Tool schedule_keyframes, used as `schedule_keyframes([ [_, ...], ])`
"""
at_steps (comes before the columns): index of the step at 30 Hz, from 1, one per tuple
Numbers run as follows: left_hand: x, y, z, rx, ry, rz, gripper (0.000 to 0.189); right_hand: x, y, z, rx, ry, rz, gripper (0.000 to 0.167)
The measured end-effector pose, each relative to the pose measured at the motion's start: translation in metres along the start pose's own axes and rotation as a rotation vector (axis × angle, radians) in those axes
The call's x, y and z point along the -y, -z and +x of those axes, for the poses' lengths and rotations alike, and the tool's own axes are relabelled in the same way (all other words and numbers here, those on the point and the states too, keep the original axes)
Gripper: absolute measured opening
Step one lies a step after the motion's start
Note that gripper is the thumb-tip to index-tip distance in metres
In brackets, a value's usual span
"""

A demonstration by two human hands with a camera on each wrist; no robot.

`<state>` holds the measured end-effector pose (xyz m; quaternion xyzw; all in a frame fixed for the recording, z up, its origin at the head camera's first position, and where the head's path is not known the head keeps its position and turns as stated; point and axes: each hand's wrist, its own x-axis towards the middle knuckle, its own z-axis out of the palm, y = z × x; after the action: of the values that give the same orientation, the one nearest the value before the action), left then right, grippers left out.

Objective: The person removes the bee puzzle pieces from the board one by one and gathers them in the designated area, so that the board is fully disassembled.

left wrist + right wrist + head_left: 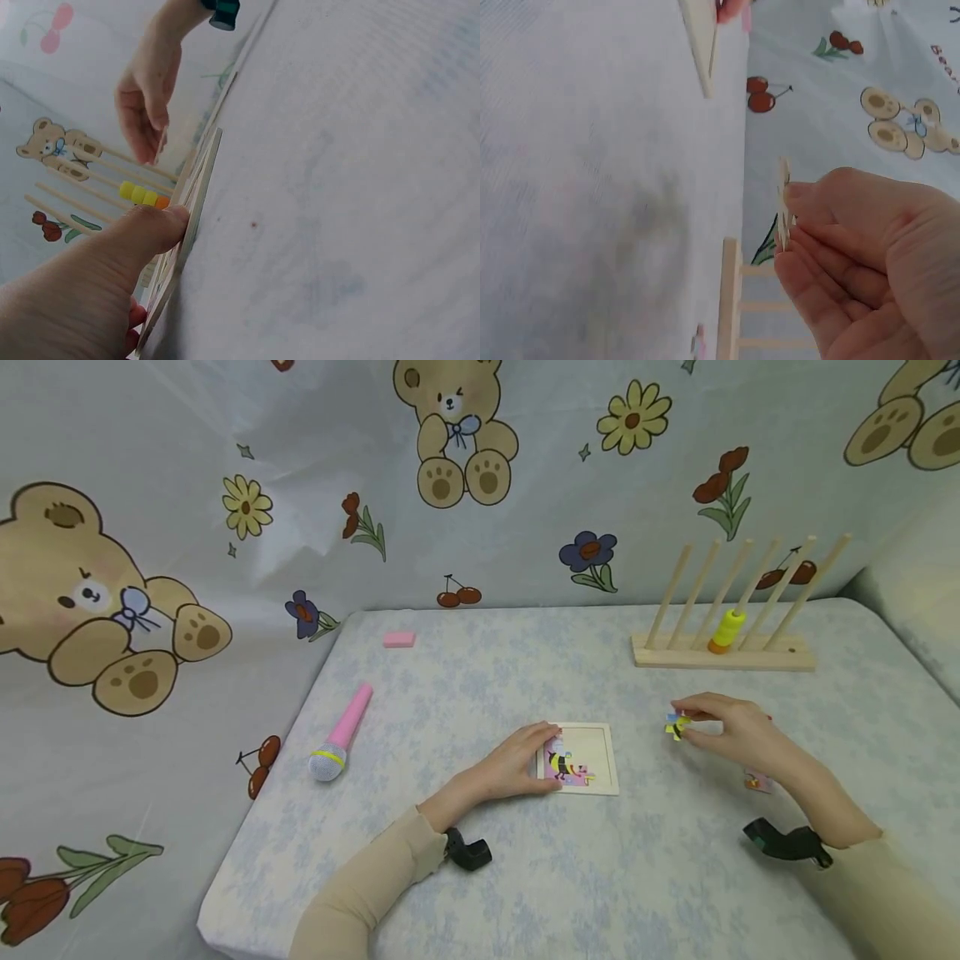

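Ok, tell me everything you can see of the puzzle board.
The board is a thin, squarish, pale tray that looks like wood, with a raised rim. Pieces along its left and near parts show part of what looks like a yellow-and-black bee on pink; its far right part is bare. It lies roughly flat on the table. The left hand holds its left side, fingers at the far corner and thumb at the near one, partly hiding that edge.

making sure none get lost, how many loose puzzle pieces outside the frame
2 clearly: one piece in the right hand, another piece on the table beside that forearm. More may be hidden behind the hand.
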<state>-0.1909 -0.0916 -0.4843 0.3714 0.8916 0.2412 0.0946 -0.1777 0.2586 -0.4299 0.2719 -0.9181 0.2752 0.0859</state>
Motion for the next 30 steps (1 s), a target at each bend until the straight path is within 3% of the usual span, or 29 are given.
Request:
schedule_keyframes([
  [4, -0.001, -0.001, -0.001, 0.0, -0.003, -0.008, 0.086, -0.026, 0.007, -0.022, 0.011, -0.048, -0.044, 0.039],
  [8, 0.0, 0.0, -0.001, -0.01, -0.01, -0.007, 0.085, -0.042, 0.007, -0.03, 0.017, -0.066, -0.069, 0.04],
  [17, -0.001, 0.003, 0.001, -0.004, -0.02, -0.006, 0.085, -0.045, 0.008, -0.026, 0.075, -0.071, -0.113, 0.038],
  [21, -0.002, 0.005, 0.001, -0.011, -0.027, -0.009, 0.083, -0.029, 0.012, -0.02, 0.004, -0.071, -0.092, 0.04],
  [25, -0.003, 0.005, 0.0, -0.008, -0.019, -0.011, 0.084, 0.003, 0.006, -0.009, -0.048, -0.018, 0.008, 0.041],
  [30, -0.003, 0.003, -0.001, -0.001, -0.013, -0.013, 0.084, 0.039, -0.024, 0.005, 0.05, 0.043, 0.188, 0.039],
])
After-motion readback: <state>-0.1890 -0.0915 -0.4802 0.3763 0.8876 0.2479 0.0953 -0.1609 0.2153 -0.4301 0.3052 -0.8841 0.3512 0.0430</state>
